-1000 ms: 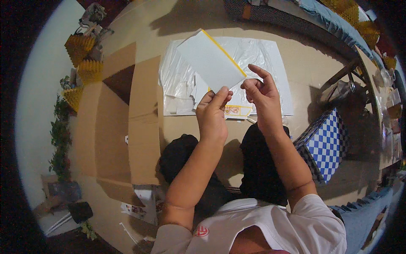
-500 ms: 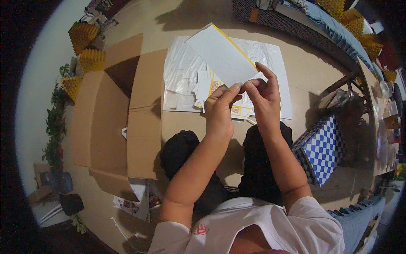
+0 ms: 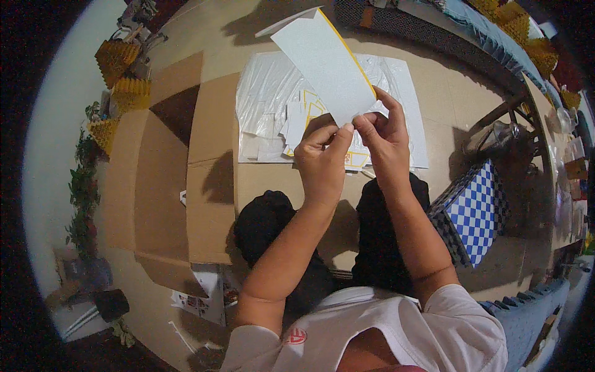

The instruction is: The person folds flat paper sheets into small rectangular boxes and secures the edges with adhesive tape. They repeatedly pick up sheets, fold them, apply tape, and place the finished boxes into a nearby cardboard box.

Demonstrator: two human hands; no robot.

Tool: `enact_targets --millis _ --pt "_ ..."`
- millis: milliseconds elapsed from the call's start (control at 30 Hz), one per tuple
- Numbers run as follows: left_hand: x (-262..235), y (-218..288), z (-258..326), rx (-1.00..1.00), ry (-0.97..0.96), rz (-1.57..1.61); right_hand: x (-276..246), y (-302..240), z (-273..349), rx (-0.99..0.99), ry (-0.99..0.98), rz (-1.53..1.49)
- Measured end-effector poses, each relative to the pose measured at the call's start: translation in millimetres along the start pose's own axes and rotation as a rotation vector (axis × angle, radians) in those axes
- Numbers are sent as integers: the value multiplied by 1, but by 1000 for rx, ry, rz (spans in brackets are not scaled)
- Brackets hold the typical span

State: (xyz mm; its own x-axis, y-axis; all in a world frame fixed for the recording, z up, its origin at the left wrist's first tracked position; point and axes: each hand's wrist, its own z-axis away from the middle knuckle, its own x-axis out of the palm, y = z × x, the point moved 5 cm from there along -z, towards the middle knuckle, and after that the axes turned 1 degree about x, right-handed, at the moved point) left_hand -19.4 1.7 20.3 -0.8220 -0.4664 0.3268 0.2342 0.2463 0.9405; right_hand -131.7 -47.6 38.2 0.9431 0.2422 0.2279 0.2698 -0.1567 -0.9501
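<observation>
A long white card [image 3: 328,71] with a yellow edge is held up in front of me, its far end folded over into a flap. My left hand [image 3: 323,149] pinches its near end between thumb and fingers. Right beside it, my right hand [image 3: 385,139] grips the same end, thumb close to the left thumb and a finger along the yellow edge. Beneath lie several white and yellow printed card pieces [image 3: 297,127] on clear plastic wrapping [image 3: 263,84], spread over a white board [image 3: 409,111]. The fingertips partly hide the card's near end.
A large open cardboard box [image 3: 214,180] stands to my left. On the right are a blue-and-white checked box [image 3: 476,214] and a table [image 3: 538,133] with things on it. A bed-like piece with blue cloth [image 3: 474,37] lies at the far right. Printed sheets [image 3: 207,304] lie near the box.
The card has risen and tilted, and its far end now shows a folded flap. Both hands remain at its near end, the left thumb now closer to the right one.
</observation>
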Motion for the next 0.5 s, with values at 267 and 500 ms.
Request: enact_targets --millis 267,500 --pt "-1 -11 -2 -85 51 121 -8 6 0 -72 98 309" --pt "-2 -16 -3 -381 53 322 -14 -3 1 -211 91 541"
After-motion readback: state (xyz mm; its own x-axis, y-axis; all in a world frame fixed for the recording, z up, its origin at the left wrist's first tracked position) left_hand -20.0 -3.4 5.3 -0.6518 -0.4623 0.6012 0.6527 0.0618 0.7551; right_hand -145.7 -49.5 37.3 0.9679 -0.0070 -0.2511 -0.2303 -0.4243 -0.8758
